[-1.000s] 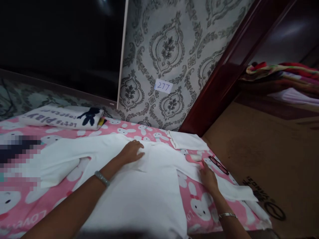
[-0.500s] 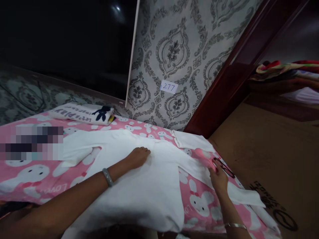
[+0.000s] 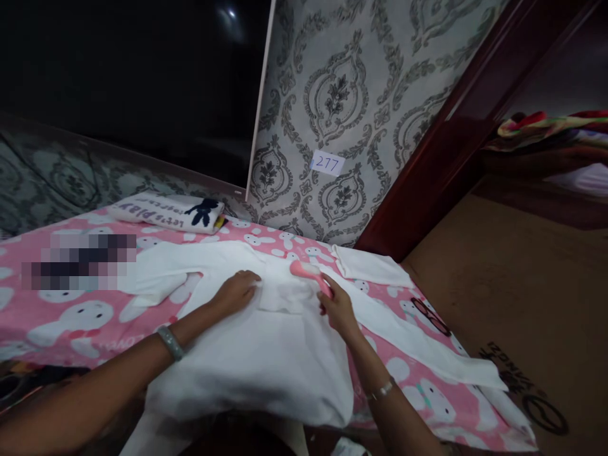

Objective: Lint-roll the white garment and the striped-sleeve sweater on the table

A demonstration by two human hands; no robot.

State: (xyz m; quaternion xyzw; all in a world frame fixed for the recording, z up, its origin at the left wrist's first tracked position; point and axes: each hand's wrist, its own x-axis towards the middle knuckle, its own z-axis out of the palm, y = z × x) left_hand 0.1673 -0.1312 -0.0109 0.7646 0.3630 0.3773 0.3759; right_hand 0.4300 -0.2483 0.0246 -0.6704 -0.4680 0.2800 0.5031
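A long-sleeved white shirt (image 3: 266, 354) lies spread over the pink bedding (image 3: 156, 329), its sleeves stretched out to both sides. My left hand (image 3: 237, 292) is closed on the shirt near its upper middle, fingers curled into the cloth. In my right hand (image 3: 339, 307) is a pink brush (image 3: 306, 271), gripped by its handle. The brush's pale head is over the upper part of the shirt, close to my left fingertips; whether it touches the cloth I cannot tell. Below, the shirt's lower edge hangs toward me, blurred.
A folded garment with lettering (image 3: 166, 212) lies at the back left, and folded white cloth (image 3: 373, 266) at the back right. Dark-framed glasses (image 3: 430, 316) rest near the right edge. A large cardboard box (image 3: 513, 285) stands beside the bedding. A dark screen (image 3: 128, 82) hangs behind.
My right hand has moved left from the sleeve to the shirt's upper middle, carrying the pink brush. My left hand has shifted a little left, and the cloth beside it is now bunched.
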